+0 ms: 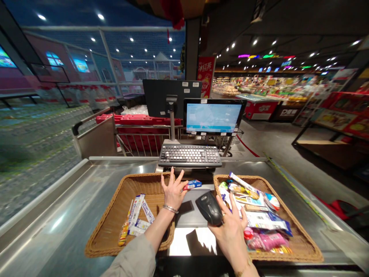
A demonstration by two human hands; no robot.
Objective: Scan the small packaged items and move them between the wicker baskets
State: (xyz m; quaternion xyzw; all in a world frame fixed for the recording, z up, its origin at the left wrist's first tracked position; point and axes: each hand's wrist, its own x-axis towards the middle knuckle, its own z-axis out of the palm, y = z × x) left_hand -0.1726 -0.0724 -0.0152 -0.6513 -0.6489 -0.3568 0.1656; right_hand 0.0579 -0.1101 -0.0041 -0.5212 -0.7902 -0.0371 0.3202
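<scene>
My left hand (172, 192) reaches forward between two wicker baskets, its thumb and a finger pinched on a small blue and red packet (192, 185), the other fingers spread. My right hand (230, 230) grips a black handheld barcode scanner (210, 207) over the dark scan plate (188, 214). The left basket (115, 215) holds a few small packets (137, 217). The right basket (300, 242) is piled with several wrapped snacks (256, 215).
A black keyboard (189, 155) sits just beyond my hands, with a lit till screen (212, 117) and a second monitor's back (170, 96) behind it. Steel counter (57, 215) surrounds the baskets. Red shopping baskets in a trolley (138, 130) stand behind; shop aisles lie to the right.
</scene>
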